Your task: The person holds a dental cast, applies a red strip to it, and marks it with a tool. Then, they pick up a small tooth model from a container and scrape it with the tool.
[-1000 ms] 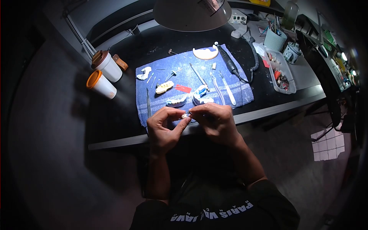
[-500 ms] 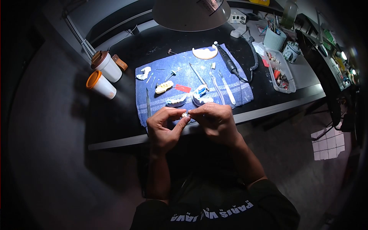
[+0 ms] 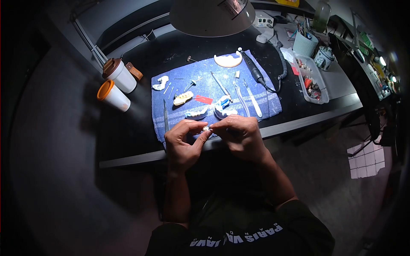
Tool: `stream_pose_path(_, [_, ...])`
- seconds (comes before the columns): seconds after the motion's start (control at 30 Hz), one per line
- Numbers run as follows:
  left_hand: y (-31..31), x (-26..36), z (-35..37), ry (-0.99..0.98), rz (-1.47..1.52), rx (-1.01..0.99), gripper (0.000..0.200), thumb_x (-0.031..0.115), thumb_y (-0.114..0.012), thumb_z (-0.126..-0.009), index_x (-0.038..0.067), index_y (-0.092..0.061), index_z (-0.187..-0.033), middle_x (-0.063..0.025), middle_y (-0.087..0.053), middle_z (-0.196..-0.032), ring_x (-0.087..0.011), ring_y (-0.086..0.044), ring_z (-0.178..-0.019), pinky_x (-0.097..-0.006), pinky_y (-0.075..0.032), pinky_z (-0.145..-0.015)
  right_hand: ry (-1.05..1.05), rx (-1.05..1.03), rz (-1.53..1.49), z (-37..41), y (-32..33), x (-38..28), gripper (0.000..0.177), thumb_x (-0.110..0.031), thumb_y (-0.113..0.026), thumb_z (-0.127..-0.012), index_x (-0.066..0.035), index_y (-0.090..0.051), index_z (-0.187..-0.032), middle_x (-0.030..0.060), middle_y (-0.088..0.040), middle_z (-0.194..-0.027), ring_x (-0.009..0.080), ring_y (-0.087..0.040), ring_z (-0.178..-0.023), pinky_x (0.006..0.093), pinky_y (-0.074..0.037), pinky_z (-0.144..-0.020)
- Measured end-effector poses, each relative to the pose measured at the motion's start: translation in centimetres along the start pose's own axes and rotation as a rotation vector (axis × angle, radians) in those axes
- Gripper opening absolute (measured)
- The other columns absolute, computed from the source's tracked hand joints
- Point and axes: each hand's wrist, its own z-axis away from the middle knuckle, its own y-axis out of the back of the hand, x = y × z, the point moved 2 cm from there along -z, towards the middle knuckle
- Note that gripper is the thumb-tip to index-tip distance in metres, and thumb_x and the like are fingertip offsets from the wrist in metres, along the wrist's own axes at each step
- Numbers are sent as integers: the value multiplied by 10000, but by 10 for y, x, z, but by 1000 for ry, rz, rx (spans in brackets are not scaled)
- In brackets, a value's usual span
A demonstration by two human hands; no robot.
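Over the table's front edge, my left hand (image 3: pixel 183 144) pinches a small shiny white tooth-like piece (image 3: pixel 206 129) between thumb and fingertips. My right hand (image 3: pixel 242 135) is closed in a pinch against the same piece from the other side; whether it also holds something small is hidden. Just beyond my fingers, two dental models with blue patches, one at left (image 3: pixel 196 113) and a larger one at right (image 3: pixel 224 112), lie on a blue towel (image 3: pixel 267 96). Behind them are a yellowish dental model (image 3: pixel 183 99) and a red paper strip (image 3: pixel 204 100).
A dark handpiece (image 3: pixel 253 66) with a coiled cord, a toothbrush (image 3: pixel 241 96), a white-handled knife (image 3: pixel 253 100) and a slim metal tool (image 3: pixel 165 115) surround the models. Lidded cups (image 3: pixel 113 96) stand left, a plastic box (image 3: pixel 314 81) right. A lamp shade (image 3: pixel 211 19) hangs overhead.
Both hands keep nearly the same pose around the small white piece. The whole view has shifted very slightly; the things on the towel stay in place.
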Motion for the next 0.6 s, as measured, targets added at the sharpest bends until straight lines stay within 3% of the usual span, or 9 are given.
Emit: stream_pose_path(0.6, [0, 6, 0, -7, -7, -26, 202, 6, -894, -844, -7, -810, -1028, -105, -770, -933, -157, -748, -856, -278, -587, -787, -11, 24, -2, 0, 3, -4, 200, 66, -816, -795, -21, -798, -974, 127, -792, -889, 244, -782, -814, 343, -591, -733])
